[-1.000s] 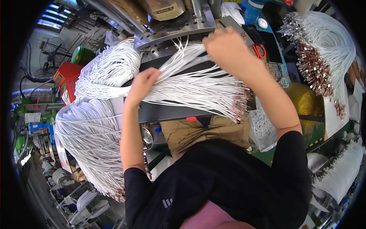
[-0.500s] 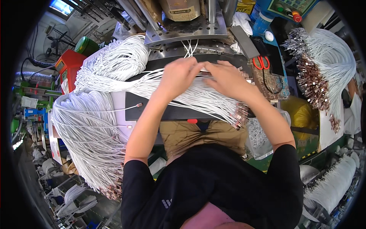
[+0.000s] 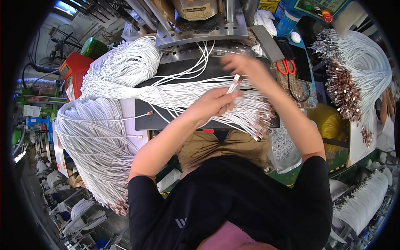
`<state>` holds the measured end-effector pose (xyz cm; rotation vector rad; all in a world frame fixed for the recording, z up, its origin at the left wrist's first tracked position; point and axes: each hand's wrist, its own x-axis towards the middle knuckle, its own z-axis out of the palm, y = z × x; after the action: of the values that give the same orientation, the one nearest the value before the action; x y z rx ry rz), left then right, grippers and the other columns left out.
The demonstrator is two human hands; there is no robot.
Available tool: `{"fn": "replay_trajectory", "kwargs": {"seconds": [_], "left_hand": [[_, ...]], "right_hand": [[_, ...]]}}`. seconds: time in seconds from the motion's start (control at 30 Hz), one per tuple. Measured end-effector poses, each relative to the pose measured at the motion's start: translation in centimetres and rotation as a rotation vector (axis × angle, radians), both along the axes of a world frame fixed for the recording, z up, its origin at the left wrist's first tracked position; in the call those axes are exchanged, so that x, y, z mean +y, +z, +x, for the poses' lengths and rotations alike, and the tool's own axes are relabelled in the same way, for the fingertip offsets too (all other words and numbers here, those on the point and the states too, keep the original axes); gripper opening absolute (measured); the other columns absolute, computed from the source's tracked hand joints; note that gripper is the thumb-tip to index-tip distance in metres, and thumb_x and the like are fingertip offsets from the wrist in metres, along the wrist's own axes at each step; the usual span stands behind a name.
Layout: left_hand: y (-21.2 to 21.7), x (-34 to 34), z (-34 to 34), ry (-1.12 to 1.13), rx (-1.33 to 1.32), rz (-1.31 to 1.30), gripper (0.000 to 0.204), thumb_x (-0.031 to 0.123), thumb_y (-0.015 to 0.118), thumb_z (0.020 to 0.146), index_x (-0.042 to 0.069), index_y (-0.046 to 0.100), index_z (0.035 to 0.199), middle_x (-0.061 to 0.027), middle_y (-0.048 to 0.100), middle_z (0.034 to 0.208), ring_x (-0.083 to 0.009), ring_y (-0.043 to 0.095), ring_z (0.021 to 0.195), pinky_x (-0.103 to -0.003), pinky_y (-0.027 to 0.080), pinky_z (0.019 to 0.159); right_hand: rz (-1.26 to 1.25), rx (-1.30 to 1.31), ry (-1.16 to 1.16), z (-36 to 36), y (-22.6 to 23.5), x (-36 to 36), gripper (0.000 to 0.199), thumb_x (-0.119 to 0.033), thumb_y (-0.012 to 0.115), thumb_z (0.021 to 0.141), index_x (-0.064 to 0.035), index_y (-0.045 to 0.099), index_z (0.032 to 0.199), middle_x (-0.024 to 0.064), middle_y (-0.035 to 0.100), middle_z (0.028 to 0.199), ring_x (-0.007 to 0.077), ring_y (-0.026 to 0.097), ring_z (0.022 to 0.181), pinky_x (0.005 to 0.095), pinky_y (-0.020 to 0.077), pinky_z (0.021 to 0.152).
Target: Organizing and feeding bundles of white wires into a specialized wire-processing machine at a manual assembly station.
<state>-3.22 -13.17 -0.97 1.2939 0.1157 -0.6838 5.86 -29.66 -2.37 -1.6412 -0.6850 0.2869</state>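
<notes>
My left hand point(image 3: 214, 103) is closed round a few white cables, whose small metal-tipped connectors point(image 3: 236, 79) stick up above the fingers. It sits over a long bundle of white cables point(image 3: 187, 93) lying across a black work surface point(image 3: 158, 121). The bundle's copper-coloured connector ends point(image 3: 263, 118) fan out at the right. Beyond the held connectors, my right hand point(image 3: 246, 68) is raised near the press's lower plate, apart from the left. Motion smears its fingers, so any small thing in them cannot be made out. Several loose cables point(image 3: 204, 62) loop from the press to the bundle.
A metal press point(image 3: 204, 31) stands directly ahead. Coiled cables point(image 3: 129, 62) and a hanging cable heap point(image 3: 91, 146) are at left. Red-handled scissors point(image 3: 286, 66) and a control box with a red button point(image 3: 327, 16) sit at right, near another hanging cable bunch point(image 3: 362, 71).
My hands have moved apart. The left came down and nearer with cable ends in its grip; the right shifted slightly up. The loose cables by the press now spread in wider loops.
</notes>
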Motion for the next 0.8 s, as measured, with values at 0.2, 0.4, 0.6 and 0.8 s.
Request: {"fn": "replay_trajectory", "kwargs": {"seconds": [0.2,0.4,0.6,0.8], "left_hand": [[0.7,1.4,6.2,0.221,-0.052,0.003,0.03,0.019,0.052,0.104,-0.003,0.059,0.124,-0.0082,0.064,0.086,-0.0104,0.054,0.064,-0.023,0.042,0.056],[-1.1,3.2,7.5,0.369,-0.011,-0.106,0.033,0.019,0.058,0.1,-0.002,0.059,0.125,-0.0115,0.068,0.105,-0.0161,0.066,0.091,-0.026,0.054,0.081],[-3.2,1.9,7.1,0.331,-0.006,-0.009,0.035,0.022,0.066,0.096,-0.002,0.063,0.121,-0.0075,0.068,0.099,-0.0144,0.065,0.087,-0.025,0.054,0.079],[-3.3,2.3,7.3,0.259,0.019,0.102,0.028,0.023,0.069,0.093,-0.001,0.071,0.107,0.0006,0.063,0.082,-0.0077,0.057,0.07,-0.021,0.046,0.066]], "right_hand": [[-0.221,-0.402,-0.225,2.9,0.1,-2.2,0.028,-0.027,0.055,0.099,-0.0059,0.069,0.11,0.0176,0.071,0.103,0.0311,0.069,0.085,0.0406,0.0538,0.079],[-0.77,-0.582,-0.041,2.3,0.0,-2.6,0.028,-0.022,0.059,0.093,-0.0041,0.068,0.112,0.0203,0.069,0.099,0.0323,0.068,0.089,0.0398,0.0545,0.079],[-0.736,-1.239,-0.31,6.8,-3.6,-1.9,0.033,-0.022,0.065,0.085,-0.002,0.066,0.111,0.018,0.067,0.094,0.0344,0.066,0.073,0.0389,0.0557,0.072],[-0.316,0.011,-0.066,6.5,-2.4,-2.2,0.033,-0.021,0.058,0.09,0.001,0.065,0.113,0.0063,0.062,0.09,0.017,0.055,0.059,0.0308,0.0446,0.053]]}}
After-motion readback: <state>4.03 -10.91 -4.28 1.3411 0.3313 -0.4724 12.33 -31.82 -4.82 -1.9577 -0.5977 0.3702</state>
